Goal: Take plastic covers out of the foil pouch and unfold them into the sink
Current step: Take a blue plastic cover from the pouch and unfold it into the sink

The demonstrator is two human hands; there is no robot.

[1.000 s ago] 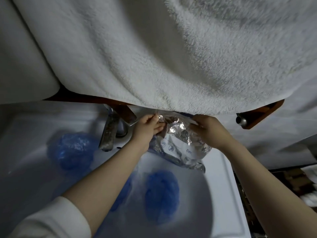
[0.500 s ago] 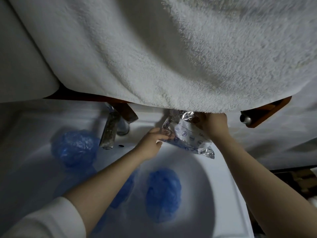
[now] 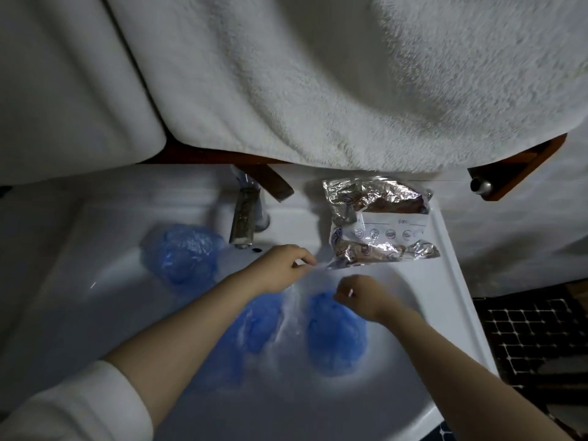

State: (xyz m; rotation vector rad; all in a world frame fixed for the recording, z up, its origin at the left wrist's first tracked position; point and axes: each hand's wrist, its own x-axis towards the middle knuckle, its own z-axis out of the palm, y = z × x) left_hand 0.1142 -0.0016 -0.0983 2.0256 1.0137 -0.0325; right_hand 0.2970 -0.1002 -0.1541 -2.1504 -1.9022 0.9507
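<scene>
Both hands had left the crinkled silver foil pouch [image 3: 378, 222], which now lay on the back ledge of the white ceramic sink [image 3: 458, 300], parked clear of the basin. The left hand [image 3: 280, 267] and right hand [image 3: 358, 296] each pinched an edge of a thin, pale translucent plastic cover [image 3: 294, 308], seemingly drawing it apart to unfold it over the bowl. Three crumpled blue plastic covers [image 3: 335, 334] already rested in the sink, beneath the hanging white terry towel [image 3: 318, 90].
</scene>
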